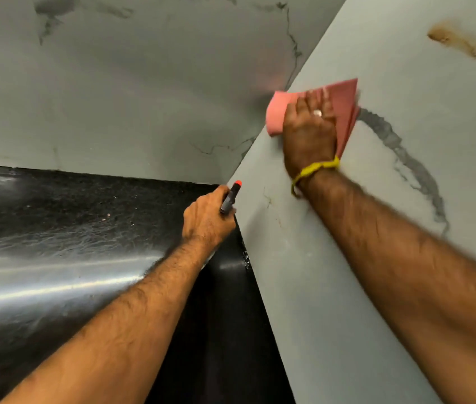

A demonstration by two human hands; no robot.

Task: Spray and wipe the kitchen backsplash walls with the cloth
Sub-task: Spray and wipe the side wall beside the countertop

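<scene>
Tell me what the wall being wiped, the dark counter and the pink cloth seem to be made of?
The wall looks like marble or marble-look tile: pale, smooth, with grey veins; which one cannot be told. The counter appears to be polished black granite or similar stone: speckled, with glossy streaks of reflected light. The pink cloth under the right hand seems a thin, soft, matte fabric, folded.

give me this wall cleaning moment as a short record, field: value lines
right hand: right hand presses the folded pink cloth flat against the pale marble-look side wall
left hand: left hand grips a dark spray bottle with an orange tip, low near the corner
stain: brown smear on the side wall, up and right of the cloth, not yet wiped
wrist: yellow thread band
counter: glossy black stone countertop
</scene>
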